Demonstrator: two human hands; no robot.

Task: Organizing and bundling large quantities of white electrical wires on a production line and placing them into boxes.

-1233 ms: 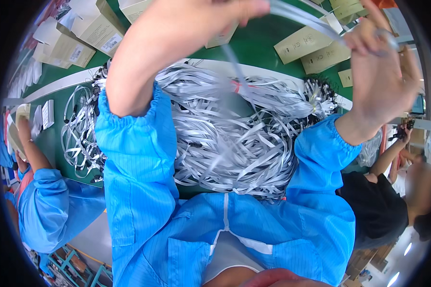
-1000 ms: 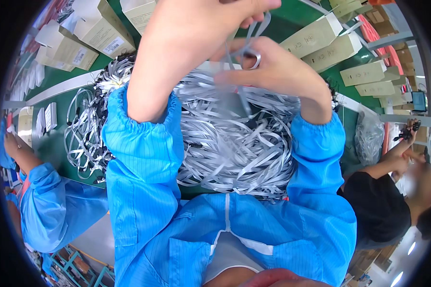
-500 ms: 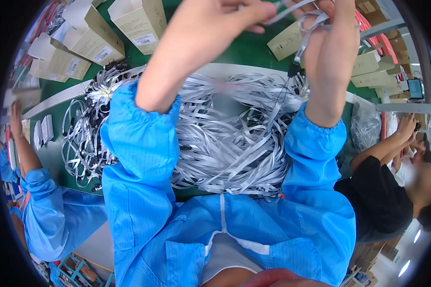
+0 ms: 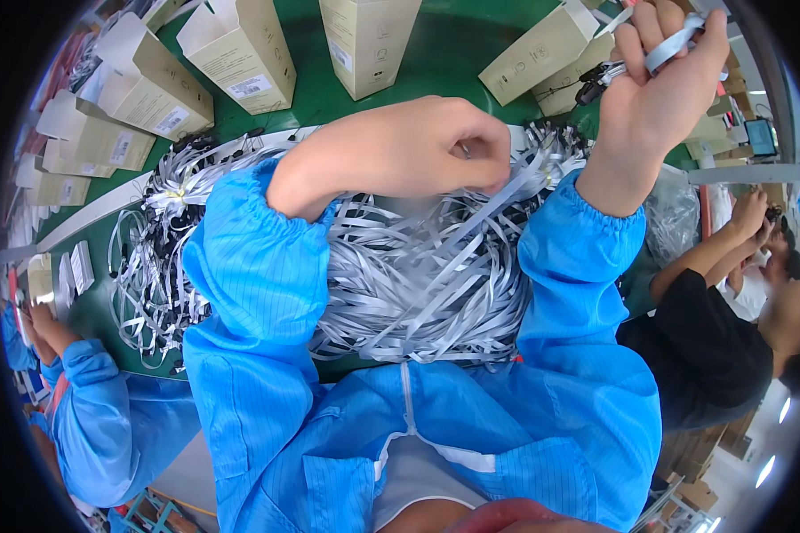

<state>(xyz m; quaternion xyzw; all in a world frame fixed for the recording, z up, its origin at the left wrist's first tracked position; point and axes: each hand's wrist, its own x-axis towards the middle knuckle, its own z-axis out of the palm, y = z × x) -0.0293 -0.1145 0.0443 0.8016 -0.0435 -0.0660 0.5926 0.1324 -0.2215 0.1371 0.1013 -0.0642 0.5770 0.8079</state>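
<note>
A heap of silver-grey lanyards (image 4: 400,293) with black ends lies in front of me. Over its far side is my left hand (image 4: 409,147), thumb and fingertips pinched on a strap of the heap. Raised at the far right, my right hand (image 4: 653,102) is closed around a rolled-up lanyard (image 4: 676,43). Black clips (image 4: 600,82) of that lanyard stick out beside the fingers. Left of the heap, another tied bundle of lanyards (image 4: 182,195) spreads over the green table (image 4: 98,271).
Open beige cartons (image 4: 369,49) stand in a row along the far side; one carton (image 4: 538,53) lies tilted near my right hand. A clear plastic bag (image 4: 671,213) lies at right. Co-workers sit on both sides, one in a blue sleeve (image 4: 98,382), one in black (image 4: 698,355).
My left hand has let go of the held lanyard and come down to the heap. My right hand has moved outward to the right, the strap now rolled up in it. More cartons show.
</note>
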